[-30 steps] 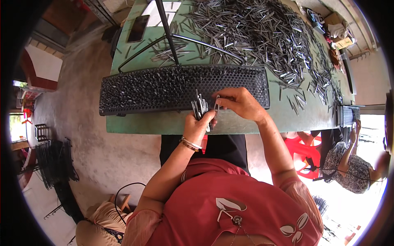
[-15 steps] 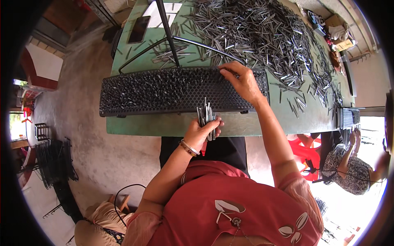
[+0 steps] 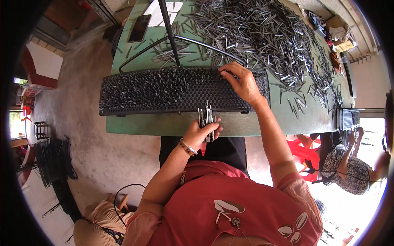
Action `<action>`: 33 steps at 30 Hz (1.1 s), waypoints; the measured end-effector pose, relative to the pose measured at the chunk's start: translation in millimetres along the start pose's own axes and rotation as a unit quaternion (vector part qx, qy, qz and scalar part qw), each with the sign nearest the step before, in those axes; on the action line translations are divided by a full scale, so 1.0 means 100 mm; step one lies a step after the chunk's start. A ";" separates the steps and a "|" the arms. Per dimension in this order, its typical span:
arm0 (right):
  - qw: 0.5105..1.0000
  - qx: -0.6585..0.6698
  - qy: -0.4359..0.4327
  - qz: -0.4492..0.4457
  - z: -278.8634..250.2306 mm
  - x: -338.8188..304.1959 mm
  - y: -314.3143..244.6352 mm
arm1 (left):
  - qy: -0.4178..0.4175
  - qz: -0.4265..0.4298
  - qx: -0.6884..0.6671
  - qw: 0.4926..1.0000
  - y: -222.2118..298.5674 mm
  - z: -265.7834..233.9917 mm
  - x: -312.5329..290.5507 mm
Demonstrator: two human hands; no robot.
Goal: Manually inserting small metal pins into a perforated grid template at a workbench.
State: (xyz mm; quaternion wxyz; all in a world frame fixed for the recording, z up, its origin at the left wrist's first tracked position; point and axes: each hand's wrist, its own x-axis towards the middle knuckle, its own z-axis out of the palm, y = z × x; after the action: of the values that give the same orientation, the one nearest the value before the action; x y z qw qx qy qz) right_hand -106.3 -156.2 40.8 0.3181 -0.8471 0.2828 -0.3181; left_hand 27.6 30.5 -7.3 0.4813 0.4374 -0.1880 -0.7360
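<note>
A long black perforated rack [image 3: 221,92] spans the near part of the table, its left and middle holes filled with upright thin dark metal pieces [image 3: 139,90]. My left hand [image 3: 201,131] is closed round a bundle of thin metal strips [image 3: 207,112], their ends pointing up just in front of the rack's near edge. Over the right part of the rack, at its far edge, is my right hand [image 3: 243,82]. Its thumb and forefinger are pinched together; whatever they hold is too small to make out.
A large heap of loose metal strips [image 3: 262,37] covers the back right of the green table [image 3: 156,125]. A dark phone [image 3: 139,28] and a white paper sheet [image 3: 164,14] lie at the back left. Another person [image 3: 347,168] sits at the right beside a red chair [image 3: 303,153].
Very little differs. My left hand with the bundle has shifted slightly, and the right hand's fingers stay pinched at the same spot on the rack.
</note>
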 end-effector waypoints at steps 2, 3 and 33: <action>1.000 -0.008 0.006 -0.007 0.01 -0.01 -0.01 | -0.008 0.001 0.004 1.000 0.00 -0.02 -0.01; 1.000 -0.008 0.006 -0.007 0.01 -0.02 -0.01 | -0.010 -0.001 0.013 1.000 0.02 -0.02 -0.02; 0.989 -0.128 0.066 -0.042 0.14 -0.13 -0.16 | -0.050 0.073 0.040 0.995 0.16 0.05 -0.08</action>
State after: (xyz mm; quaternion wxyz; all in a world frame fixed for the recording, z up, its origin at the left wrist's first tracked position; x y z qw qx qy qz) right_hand -100.3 -132.0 39.6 0.1742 -0.8691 0.3061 -0.3473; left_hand 33.4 29.5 9.8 0.5060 0.4040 -0.2725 -0.7117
